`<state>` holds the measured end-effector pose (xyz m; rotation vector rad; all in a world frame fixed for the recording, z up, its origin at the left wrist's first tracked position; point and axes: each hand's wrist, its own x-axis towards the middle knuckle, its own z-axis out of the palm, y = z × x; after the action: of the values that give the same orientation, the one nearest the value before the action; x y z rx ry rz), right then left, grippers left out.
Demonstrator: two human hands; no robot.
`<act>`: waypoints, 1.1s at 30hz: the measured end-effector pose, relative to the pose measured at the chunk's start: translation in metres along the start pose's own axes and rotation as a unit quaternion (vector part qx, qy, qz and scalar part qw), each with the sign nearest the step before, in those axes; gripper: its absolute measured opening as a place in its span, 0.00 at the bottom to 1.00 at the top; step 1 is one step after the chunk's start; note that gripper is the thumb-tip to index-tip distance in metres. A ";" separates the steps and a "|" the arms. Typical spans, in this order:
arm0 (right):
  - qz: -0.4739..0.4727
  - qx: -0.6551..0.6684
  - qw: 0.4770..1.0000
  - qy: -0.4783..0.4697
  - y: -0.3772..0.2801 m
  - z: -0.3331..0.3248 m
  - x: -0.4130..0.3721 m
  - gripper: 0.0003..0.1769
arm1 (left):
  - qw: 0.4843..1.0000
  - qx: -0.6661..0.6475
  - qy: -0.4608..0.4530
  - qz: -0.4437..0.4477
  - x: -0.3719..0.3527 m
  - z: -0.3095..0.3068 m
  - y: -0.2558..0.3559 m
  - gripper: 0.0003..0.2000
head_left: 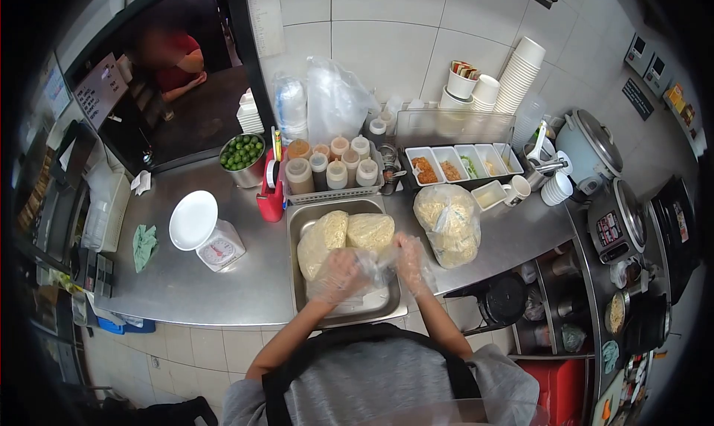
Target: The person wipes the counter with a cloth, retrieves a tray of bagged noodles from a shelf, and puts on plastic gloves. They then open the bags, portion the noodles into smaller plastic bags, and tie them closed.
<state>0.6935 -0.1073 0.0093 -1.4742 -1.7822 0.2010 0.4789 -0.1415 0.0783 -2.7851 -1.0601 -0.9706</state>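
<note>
Both my hands wear clear plastic gloves and work over a metal tray set in the steel counter. In the tray lie a clear bag of pale yellow food, perhaps noodles, and a second such bag. My left hand is closed on loose clear plastic in front of the bags. To its right, my right hand grips the gathered plastic end of the second bag. Glove and bag plastic overlap, so the exact finger hold is partly hidden. A larger filled bag sits right of the tray.
Squeeze bottles stand in a basket behind the tray. A kitchen scale, a red tape dispenser and a pot of green limes are left. Topping containers and cookers are right. A person is beyond the window.
</note>
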 end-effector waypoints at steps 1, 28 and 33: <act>-0.054 -0.065 0.996 0.021 -0.023 -0.018 -0.004 0.11 | 0.999 -0.001 -0.029 0.021 -0.003 -0.002 0.002 0.16; 0.166 0.725 0.647 -0.167 -0.040 -0.127 0.053 0.48 | 0.984 0.097 0.019 -0.148 0.009 -0.052 -0.099 0.19; 0.070 0.794 0.592 -0.120 -0.095 -0.125 0.059 0.51 | 0.889 -0.367 0.110 -0.252 0.039 -0.124 -0.043 0.26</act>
<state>0.7026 -0.1285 0.1756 -0.1569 -0.8323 1.6258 0.4074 -0.1115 0.1917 -2.8018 -1.7129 -2.0767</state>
